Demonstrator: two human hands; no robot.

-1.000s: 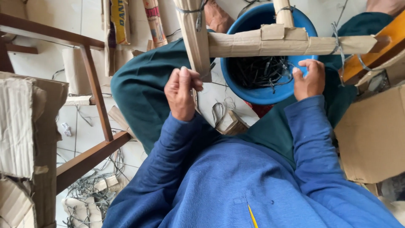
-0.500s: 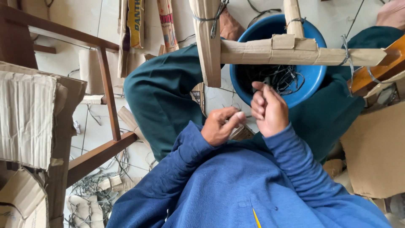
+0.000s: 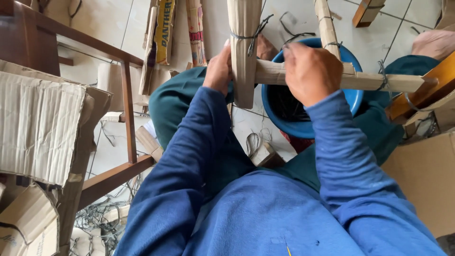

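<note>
The left hand (image 3: 219, 70) presses against the upright cardboard-wrapped post (image 3: 244, 52) while the right hand (image 3: 310, 71) closes over the wrapped crossbar (image 3: 379, 81) above the blue bucket (image 3: 303, 124), seemingly bracing the wire-tied joint.

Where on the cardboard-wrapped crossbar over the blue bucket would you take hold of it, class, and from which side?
Grip the cardboard-wrapped crossbar on its bare stretch between the right hand and the wire tie, probably from above: it lies level, the blue bucket blocks access underneath, and the left hand steadies the upright post.
</note>
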